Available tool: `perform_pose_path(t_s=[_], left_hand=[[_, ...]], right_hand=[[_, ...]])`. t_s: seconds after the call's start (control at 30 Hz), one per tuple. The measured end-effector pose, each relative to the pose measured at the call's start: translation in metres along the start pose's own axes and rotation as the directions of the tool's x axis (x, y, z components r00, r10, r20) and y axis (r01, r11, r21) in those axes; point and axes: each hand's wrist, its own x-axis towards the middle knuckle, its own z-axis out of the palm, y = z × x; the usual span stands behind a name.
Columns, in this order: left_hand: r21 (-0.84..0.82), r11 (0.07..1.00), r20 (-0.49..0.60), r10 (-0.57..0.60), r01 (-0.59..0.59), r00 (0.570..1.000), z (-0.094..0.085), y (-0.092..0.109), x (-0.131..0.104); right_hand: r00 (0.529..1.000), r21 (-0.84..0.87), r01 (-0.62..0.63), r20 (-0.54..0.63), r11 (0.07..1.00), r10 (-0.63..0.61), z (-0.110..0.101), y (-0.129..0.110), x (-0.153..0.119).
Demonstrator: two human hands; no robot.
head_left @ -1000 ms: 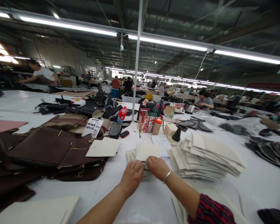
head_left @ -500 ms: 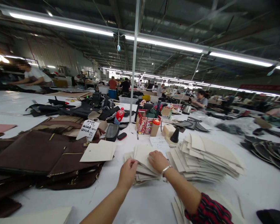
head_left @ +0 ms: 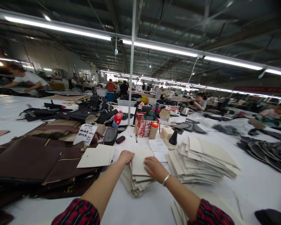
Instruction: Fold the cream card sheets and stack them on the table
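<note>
A small stack of cream flat panels lies on the white table, its lower pieces fanned out at the front. At the stack's far left corner, my left hand has its fingers pinched together on the edge of an upper panel; the thumb is partly hidden. My right hand rests over the right side of the same stack, fingers stretched out across the top panel. Beside it on the right spreads a larger pile of cream panels. Two or so more cream panels lie on dark brown leather bags to the left.
Behind the stack are a written note sheet, a black cone, a lidded cup, a patterned box and a red-capped bottle. A metal pole rises from the table. Dark curved pieces lie far right. Several people work beyond.
My left hand has moved forward and left, from the stack's near left side to its far corner. My right hand has slid slightly nearer me. The stack's lower panels now fan toward me.
</note>
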Motion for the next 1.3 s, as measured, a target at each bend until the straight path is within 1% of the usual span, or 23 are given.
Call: perform_pose_path(t_s=[0.1,0.13,0.17,0.2,0.23,0.3,0.33,0.37,0.4,0.47,0.57,0.67,0.73,0.8,0.83,0.9,0.97,1.03,1.07,1.13,1.2,1.23,1.3], left_hand=[[0.009,1.000,-0.009,0.003,-0.003,1.000,-0.005,-0.001,0.008],[0.006,1.000,-0.029,0.010,-0.010,1.000,-0.008,-0.004,0.010],[-0.001,1.000,-0.047,0.017,-0.017,0.999,-0.011,-0.008,0.012],[-0.012,1.000,-0.056,0.024,-0.024,0.998,-0.013,-0.013,0.013],[-0.030,0.999,-0.056,0.032,-0.034,0.998,-0.015,-0.019,0.014],[-0.080,0.995,-0.045,0.058,-0.062,0.997,-0.016,-0.032,0.011],[-0.109,0.991,-0.046,0.076,-0.081,0.996,-0.014,-0.038,0.009],[-0.137,0.985,-0.057,0.094,-0.101,0.994,-0.012,-0.043,0.006],[-0.163,0.980,-0.075,0.108,-0.119,0.991,-0.009,-0.047,0.004],[-0.206,0.967,-0.126,0.128,-0.152,0.984,-0.002,-0.051,0.000],[-0.255,0.945,-0.185,0.161,-0.205,0.969,0.007,-0.046,0.002],[-0.280,0.929,-0.203,0.189,-0.242,0.961,0.014,-0.037,0.009],[-0.287,0.926,-0.207,0.191,-0.246,0.960,0.018,-0.034,0.014],[-0.294,0.926,-0.209,0.178,-0.235,0.962,0.021,-0.033,0.017],[-0.299,0.927,-0.204,0.171,-0.228,0.964,0.022,-0.033,0.018],[-0.314,0.923,-0.175,0.173,-0.222,0.969,0.021,-0.035,0.018],[-0.327,0.915,-0.123,0.207,-0.237,0.971,0.019,-0.034,0.016],[-0.331,0.904,-0.074,0.260,-0.270,0.963,0.015,-0.031,0.012],[-0.327,0.899,-0.056,0.289,-0.291,0.956,0.014,-0.028,0.009],[-0.311,0.888,-0.030,0.346,-0.337,0.938,0.011,-0.019,0.001],[-0.281,0.882,-0.024,0.388,-0.379,0.921,0.009,-0.008,-0.010],[-0.260,0.880,-0.029,0.404,-0.397,0.914,0.008,-0.002,-0.016],[-0.208,0.881,-0.046,0.426,-0.426,0.904,0.002,0.010,-0.030]], right_hand=[[0.999,0.058,0.029,0.025,0.998,-0.030,0.000,-0.001,0.000],[1.000,0.062,0.000,0.019,0.998,-0.002,0.000,-0.001,0.002],[0.998,0.062,-0.061,-0.001,0.996,0.061,0.000,0.001,0.005],[0.985,0.071,-0.168,-0.030,0.983,0.171,0.001,0.003,0.008],[0.949,0.092,-0.305,-0.057,0.948,0.310,0.001,0.007,0.013],[0.827,0.159,-0.547,-0.052,0.822,0.560,0.002,0.015,0.021],[0.777,0.192,-0.615,-0.014,0.765,0.629,0.003,0.019,0.025],[0.754,0.222,-0.644,0.028,0.732,0.656,0.004,0.022,0.029],[0.757,0.249,-0.641,0.051,0.726,0.651,0.005,0.023,0.031],[0.786,0.298,-0.599,0.036,0.744,0.618,0.008,0.023,0.031],[0.803,0.401,-0.503,-0.109,0.765,0.585,0.011,0.016,0.022],[0.767,0.521,-0.407,-0.251,0.750,0.591,0.012,0.012,0.011],[0.742,0.578,-0.382,-0.273,0.721,0.612,0.012,0.011,0.006],[0.738,0.615,-0.375,-0.255,0.693,0.625,0.012,0.014,0.004],[0.746,0.619,-0.383,-0.231,0.685,0.625,0.012,0.016,0.004],[0.758,0.591,-0.439,-0.160,0.677,0.632,0.013,0.024,0.003],[0.745,0.538,-0.514,-0.104,0.668,0.659,0.013,0.033,0.003],[0.723,0.469,-0.555,-0.138,0.687,0.677,0.013,0.039,0.005],[0.726,0.419,-0.554,-0.180,0.720,0.663,0.012,0.039,0.006],[0.775,0.289,-0.516,-0.244,0.806,0.583,0.010,0.032,0.011],[0.833,0.212,-0.454,-0.245,0.865,0.497,0.005,0.020,0.017],[0.848,0.212,-0.434,-0.233,0.876,0.477,0.003,0.014,0.019],[0.860,0.242,-0.412,-0.216,0.878,0.463,-0.001,0.002,0.021]])
